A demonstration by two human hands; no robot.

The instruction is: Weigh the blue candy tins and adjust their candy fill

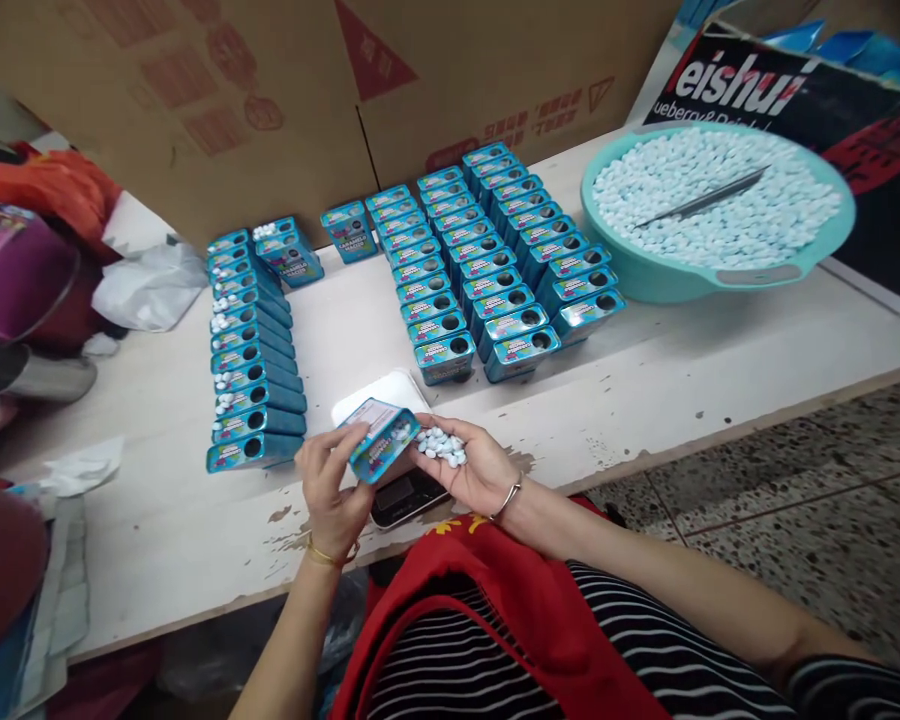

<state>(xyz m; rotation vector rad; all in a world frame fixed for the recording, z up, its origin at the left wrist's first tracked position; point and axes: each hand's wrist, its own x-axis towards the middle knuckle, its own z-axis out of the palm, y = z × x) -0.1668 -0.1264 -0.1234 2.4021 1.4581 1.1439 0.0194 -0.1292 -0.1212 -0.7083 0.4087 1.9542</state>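
Note:
My left hand (pixel 335 487) grips a blue tin (pixel 379 445), which is tilted towards the right with its round opening facing my other hand. Cupped under that opening, my right hand (pixel 469 465) holds a small heap of pale blue candies (pixel 442 446) in its palm and fingers. Some candies show in the tin's opening. Below the tin lies a scale (pixel 401 500) with a white top, partly hidden by the tin and both hands.
Rows of blue tins (pixel 457 250) stand at the centre, and another row (pixel 251 350) stands on the left. A teal basin (pixel 645 275) of candies with a dark tool (pixel 705 198) is at the right. Cardboard (pixel 285 90) rises behind; bags (pixel 150 285) lie far left.

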